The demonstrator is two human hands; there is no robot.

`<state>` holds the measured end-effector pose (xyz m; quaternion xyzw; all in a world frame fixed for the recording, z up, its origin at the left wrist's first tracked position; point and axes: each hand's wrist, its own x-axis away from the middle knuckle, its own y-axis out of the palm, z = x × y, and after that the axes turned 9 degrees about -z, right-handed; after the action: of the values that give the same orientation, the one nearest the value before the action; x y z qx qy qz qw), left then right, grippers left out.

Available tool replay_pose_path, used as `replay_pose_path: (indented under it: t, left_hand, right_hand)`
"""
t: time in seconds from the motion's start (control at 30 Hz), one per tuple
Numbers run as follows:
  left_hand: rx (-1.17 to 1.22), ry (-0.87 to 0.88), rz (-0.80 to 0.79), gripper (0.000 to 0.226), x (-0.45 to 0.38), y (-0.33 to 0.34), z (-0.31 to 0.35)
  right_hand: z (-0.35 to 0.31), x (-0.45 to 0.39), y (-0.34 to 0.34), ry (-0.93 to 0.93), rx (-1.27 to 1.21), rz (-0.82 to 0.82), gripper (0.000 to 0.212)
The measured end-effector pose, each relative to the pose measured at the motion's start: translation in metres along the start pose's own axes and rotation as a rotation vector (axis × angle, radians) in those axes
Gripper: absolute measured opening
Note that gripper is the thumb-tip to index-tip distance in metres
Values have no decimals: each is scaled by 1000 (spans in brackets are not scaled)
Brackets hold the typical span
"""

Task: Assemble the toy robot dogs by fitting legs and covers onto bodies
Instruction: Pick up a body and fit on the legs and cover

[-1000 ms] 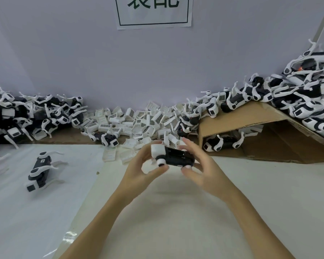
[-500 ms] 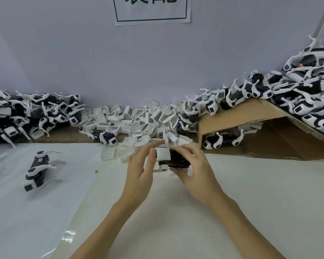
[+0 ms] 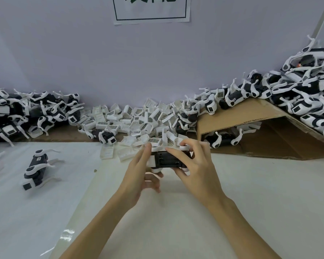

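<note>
Cropped, unreadable dark characters on the framed wall sign (image 3: 151, 8).

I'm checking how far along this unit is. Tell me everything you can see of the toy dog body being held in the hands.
The toy dog body is a black, plastic-looking block with a white section at its left end. Its upturned face shows an open ribbed recess, seemingly with no cover on it. It lies roughly level, above the white table, just in front of the pile of white covers. The left hand grips the white end; the right hand holds the black end, fingers curled over it. White parts at its edges are too hidden to identify.
</note>
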<state>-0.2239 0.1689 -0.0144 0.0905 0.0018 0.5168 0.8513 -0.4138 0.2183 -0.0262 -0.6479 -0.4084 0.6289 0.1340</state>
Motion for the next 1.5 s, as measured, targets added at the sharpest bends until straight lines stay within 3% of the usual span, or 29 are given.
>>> replay_pose_path:
  t: [0.13, 0.23, 0.33, 0.4, 0.47, 0.67, 0.77, 0.9, 1.03, 1.17, 1.23, 1.33, 1.43, 1.5]
  left_hand:
    - [292, -122, -48, 55, -3, -3, 2]
    - [356, -64, 1, 50, -7, -3, 1]
    - [341, 35, 23, 45, -9, -3, 1]
    - [284, 115, -26, 35, -9, -3, 1]
    - [207, 165, -107, 30, -5, -2, 0]
    - [239, 177, -96, 34, -5, -4, -1]
    - [131, 161, -21, 59, -5, -2, -1]
    - [100, 208, 7, 62, -2, -1, 0]
    - [114, 302, -90, 65, -1, -4, 0]
    - [-32, 321, -339, 69, 0, -12, 2]
    - [-102, 319, -442, 69, 2, -12, 1]
    - [-112, 263, -416, 75, 4, -6, -2]
    - [-87, 266, -309, 61, 3, 1, -6]
    - [-98, 295, -274, 51, 2, 3, -7]
  right_hand:
    - [6, -1, -4, -44, -48, -10, 60]
    - [2, -1, -4, 55, -328, -42, 69]
    - [1, -3, -2, 440, -742, -82, 80]
    - [7, -6, -2, 743, -1039, -186, 103]
    - [17, -6, 1, 873, -1153, -301, 110]
    - [21, -2, 2, 783, -1443, -294, 63]
    - [12, -3, -3, 786, -1343, -291, 65]
    - [1, -7, -11, 764, -1260, -238, 67]
    - [3, -10, -20, 862, -1777, -315, 61]
    - [10, -10, -29, 1021, -2176, -357, 71]
    - [10, -10, -27, 1094, -2081, -294, 53]
    - [6, -10, -23, 1138, -1993, -247, 24]
    - [7, -10, -25, 1111, -1990, -175, 31]
    - [10, -9, -24, 1064, -1911, -245, 44]
